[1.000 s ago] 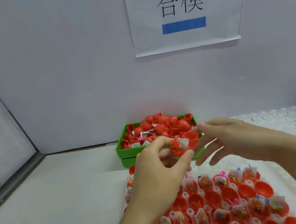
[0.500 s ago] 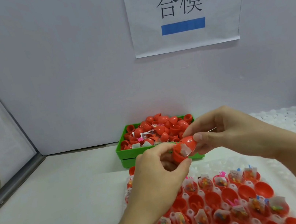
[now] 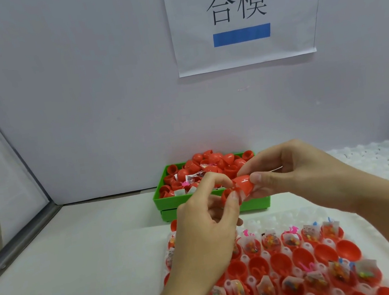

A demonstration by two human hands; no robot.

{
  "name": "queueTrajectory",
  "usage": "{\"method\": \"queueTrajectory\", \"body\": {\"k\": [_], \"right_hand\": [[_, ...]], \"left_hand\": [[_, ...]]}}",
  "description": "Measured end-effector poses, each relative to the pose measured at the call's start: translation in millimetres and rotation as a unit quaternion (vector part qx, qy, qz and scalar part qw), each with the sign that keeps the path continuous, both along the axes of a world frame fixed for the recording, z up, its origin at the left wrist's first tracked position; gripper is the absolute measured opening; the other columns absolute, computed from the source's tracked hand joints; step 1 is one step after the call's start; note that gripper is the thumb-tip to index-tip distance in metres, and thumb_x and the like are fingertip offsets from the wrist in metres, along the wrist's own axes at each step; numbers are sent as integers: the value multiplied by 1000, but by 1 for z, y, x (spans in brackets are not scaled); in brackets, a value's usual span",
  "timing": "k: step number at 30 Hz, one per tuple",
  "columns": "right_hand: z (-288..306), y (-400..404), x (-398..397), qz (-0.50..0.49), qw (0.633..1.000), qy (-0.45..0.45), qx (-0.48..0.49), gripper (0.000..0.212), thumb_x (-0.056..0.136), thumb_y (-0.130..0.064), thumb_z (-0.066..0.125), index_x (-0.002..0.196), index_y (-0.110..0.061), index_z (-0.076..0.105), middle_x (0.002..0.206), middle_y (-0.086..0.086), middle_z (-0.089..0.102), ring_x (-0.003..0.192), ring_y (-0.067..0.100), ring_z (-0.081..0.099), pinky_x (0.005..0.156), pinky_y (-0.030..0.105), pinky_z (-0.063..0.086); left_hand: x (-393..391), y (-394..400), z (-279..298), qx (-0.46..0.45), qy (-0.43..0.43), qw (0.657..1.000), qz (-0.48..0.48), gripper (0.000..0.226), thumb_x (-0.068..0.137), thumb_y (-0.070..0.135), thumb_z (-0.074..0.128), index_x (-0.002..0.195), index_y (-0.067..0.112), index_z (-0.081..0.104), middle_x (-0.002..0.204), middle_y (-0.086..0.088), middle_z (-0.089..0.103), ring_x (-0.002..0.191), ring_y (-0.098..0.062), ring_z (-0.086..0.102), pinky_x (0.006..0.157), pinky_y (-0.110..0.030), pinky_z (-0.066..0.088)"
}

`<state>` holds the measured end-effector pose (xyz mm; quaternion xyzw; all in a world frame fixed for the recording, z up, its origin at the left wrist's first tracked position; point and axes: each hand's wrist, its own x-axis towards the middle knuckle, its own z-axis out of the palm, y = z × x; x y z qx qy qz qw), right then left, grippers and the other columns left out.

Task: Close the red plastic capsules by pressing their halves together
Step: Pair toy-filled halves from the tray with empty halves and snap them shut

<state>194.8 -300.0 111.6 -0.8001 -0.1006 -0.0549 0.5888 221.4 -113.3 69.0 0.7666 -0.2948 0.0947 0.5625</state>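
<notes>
Head view: a white desk [image 3: 78,253] runs back to a plain pale wall, where a paper sign [image 3: 239,14] with two black characters and a blue bar hangs above the far edge. A slanted pale panel with a grey metal rail closes the desk's left side. At the far edge, mid-desk, sits a green plastic bin [image 3: 169,203] heaped with glossy red capsule halves [image 3: 216,164]. Toward the near edge lies a clear moulded tray [image 3: 297,215] of round cups, many holding red half-shells with small packets and bright trinkets inside. A bumpy white sheet [image 3: 379,157] covers the desk's right side.

Above the tray, in front of the bin, the left hand [image 3: 206,236] pinches the lower half of a red capsule [image 3: 238,187] between thumb and fingers, while the right hand [image 3: 300,169] grips the smooth domed upper half, thumb pressed on it. The halves meet at a slight angle; a scrap of clear packet shows at the seam.
</notes>
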Motion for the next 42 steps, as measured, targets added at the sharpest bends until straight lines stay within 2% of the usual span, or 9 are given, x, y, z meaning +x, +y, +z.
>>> {"method": "queueTrajectory", "body": {"k": [5,9,14,21,27,32,38,42], "right_hand": [[-1,4,-1,10,1000,-2,9,15,92,-3,63,98,-9,75,87,2,78,82,12,76,70,11,54],[-2,5,0,22,999,0,43,15,92,-3,63,96,-9,76,88,7,78,85,16,76,73,13,55],[-6,7,3,19,995,-2,98,14,90,-1,62,96,-3,74,90,12,77,87,21,75,75,17,57],[-5,11,1,27,998,-20,52,11,87,-9,68,95,-8,77,89,5,78,84,14,75,72,13,55],[-10,8,6,8,997,-27,65,10,88,-12,68,92,-12,77,92,7,77,90,19,74,78,20,57],[-11,8,8,21,991,-17,131,20,78,-20,69,91,-6,76,94,14,76,93,25,74,80,23,58],[-11,11,7,16,991,-16,131,18,76,-18,69,88,-6,77,92,12,77,91,23,75,77,22,58],[-8,13,4,12,997,-23,75,11,83,-13,70,92,-8,76,91,8,77,88,21,75,77,21,58]], "left_hand": [[-1,0,0,-15,12,1000,16,15,94,26,61,89,38,55,66,0,71,58,-15,69,44,-25,52],[0,0,1,-34,14,999,21,16,93,24,65,85,35,57,67,-1,73,60,-16,71,57,-37,60],[0,1,3,-70,11,997,27,19,91,16,70,84,32,65,70,3,72,61,-16,72,52,-19,54],[-1,2,7,-97,40,994,23,12,90,13,69,87,24,67,62,-3,71,51,-17,70,49,-20,55],[2,5,10,-110,65,992,-22,10,91,12,69,96,21,69,74,-2,75,63,-18,74,60,-25,60],[4,8,9,-81,56,994,-41,35,82,-1,75,102,27,70,84,3,76,76,-14,75,68,-20,59],[3,6,7,-90,29,995,-9,21,84,12,75,98,27,71,81,6,75,74,-12,75,65,-21,60],[4,7,8,-83,20,996,14,14,84,16,76,94,25,72,79,6,76,72,-11,75,65,-22,60]]}}
